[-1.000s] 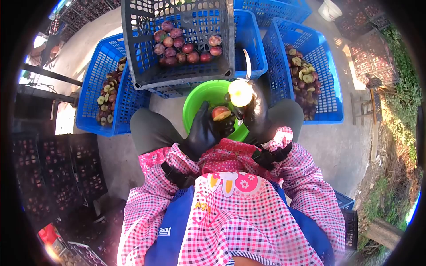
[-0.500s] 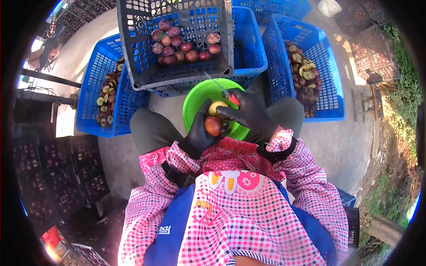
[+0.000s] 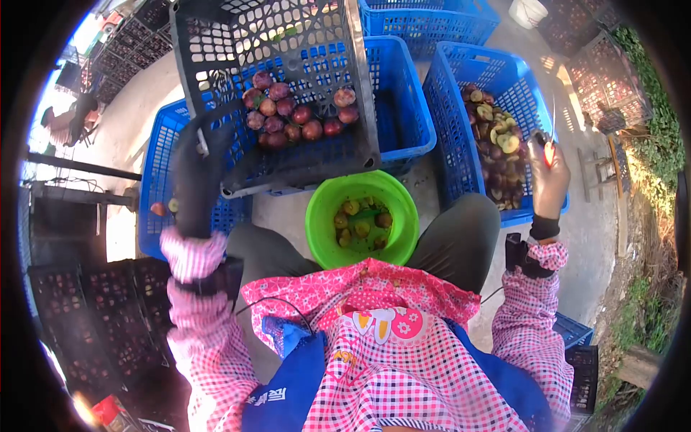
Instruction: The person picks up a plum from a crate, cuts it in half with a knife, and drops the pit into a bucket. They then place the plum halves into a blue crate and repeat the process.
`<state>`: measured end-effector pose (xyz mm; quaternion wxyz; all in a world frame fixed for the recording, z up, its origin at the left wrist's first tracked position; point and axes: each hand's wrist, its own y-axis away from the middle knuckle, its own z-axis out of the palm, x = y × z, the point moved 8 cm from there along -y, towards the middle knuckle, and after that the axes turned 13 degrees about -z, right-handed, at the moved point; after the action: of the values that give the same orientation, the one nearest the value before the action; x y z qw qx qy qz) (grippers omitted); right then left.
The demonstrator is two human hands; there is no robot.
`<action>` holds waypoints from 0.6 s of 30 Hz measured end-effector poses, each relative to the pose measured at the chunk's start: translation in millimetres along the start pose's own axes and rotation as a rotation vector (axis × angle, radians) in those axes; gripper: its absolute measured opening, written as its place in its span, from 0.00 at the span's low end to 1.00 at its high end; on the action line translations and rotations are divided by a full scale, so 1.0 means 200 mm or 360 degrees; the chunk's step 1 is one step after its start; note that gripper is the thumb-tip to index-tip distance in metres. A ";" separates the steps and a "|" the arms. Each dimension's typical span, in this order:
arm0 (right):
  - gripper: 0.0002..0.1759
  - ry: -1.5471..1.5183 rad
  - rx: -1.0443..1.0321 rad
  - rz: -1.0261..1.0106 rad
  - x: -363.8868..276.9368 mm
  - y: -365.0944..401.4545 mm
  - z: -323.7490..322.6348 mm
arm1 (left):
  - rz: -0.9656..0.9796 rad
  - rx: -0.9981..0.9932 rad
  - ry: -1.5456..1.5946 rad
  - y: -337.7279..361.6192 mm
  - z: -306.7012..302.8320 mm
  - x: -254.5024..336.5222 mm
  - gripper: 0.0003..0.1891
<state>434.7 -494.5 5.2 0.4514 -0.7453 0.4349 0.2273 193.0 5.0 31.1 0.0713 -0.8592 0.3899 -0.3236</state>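
My right hand [image 3: 550, 176], in a dark glove, is closed around the red handle of a knife [image 3: 550, 154], its thin blade pointing up, over the right edge of the right blue crate [image 3: 558, 189]. Blurred by motion, my left hand [image 3: 203, 155] hangs at the left side of the black crate [image 3: 302, 171], above the left blue crate [image 3: 152, 180]; its fingers cannot be made out. Whole red plums [image 3: 286, 106] lie in the black crate. Between my knees stands a green tub [image 3: 398, 209] holding several pieces of fruit [image 3: 362, 228].
Cut plums with pale flesh [image 3: 507, 142] fill part of the right blue crate. Under the black crate is another blue crate [image 3: 414, 93]. Stacked dark crates [image 3: 79, 309] stand at the left, and a white bucket [image 3: 529, 12] is at the back right.
My hands have parted from over the green tub, left hand to the left crate, right hand with the knife to the right crate. The tub's contents now show; the two fruits have left their earlier place.
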 end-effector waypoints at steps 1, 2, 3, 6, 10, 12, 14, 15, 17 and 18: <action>0.18 0.0085 -0.0025 -0.0017 0.00 0.02 0.02 | -0.0115 -0.0348 0.0327 -0.07 0.24 0.07 0.21; 0.18 0.0172 -0.0052 -0.0034 0.02 0.04 0.04 | -0.0300 -0.0840 0.0311 -0.07 0.40 0.30 0.19; 0.17 -0.0121 -0.0119 -0.0021 0.15 0.08 0.09 | -0.0025 -0.0955 -0.0075 -0.13 0.68 0.29 0.18; 0.15 0.0265 -0.0213 0.0383 0.11 0.13 0.08 | -0.0148 -0.2135 0.0099 -0.11 0.86 0.64 0.14; 0.15 0.0175 -0.0111 0.0407 0.26 0.22 0.00 | 0.0080 -0.1683 -0.0066 -0.18 1.38 0.48 0.17; 0.15 0.0019 -0.0118 0.0422 0.28 0.24 0.00 | 0.0062 -0.1514 0.0006 -0.20 1.46 0.42 0.18; 0.14 -0.0145 -0.0136 0.0308 0.18 0.21 0.06 | 0.0019 -0.1377 0.0155 -0.23 1.46 0.38 0.21; 0.13 -0.0125 -0.0224 0.0179 0.10 0.18 0.12 | -0.0024 -0.1316 0.0301 -0.24 1.44 0.36 0.22; 0.13 -0.0412 -0.0426 0.0193 0.09 0.23 0.22 | -0.0225 -0.1234 0.0785 -0.27 1.38 0.29 0.24; 0.14 -0.0572 -0.0454 0.0284 -0.10 0.20 0.28 | -0.0773 -0.1395 0.1296 -0.23 1.28 0.33 0.22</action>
<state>393.4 -445.2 -26.0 0.3899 -0.7077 0.3752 0.4543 411.1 -44.5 -118.4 -0.5151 -0.6808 0.2762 -0.4414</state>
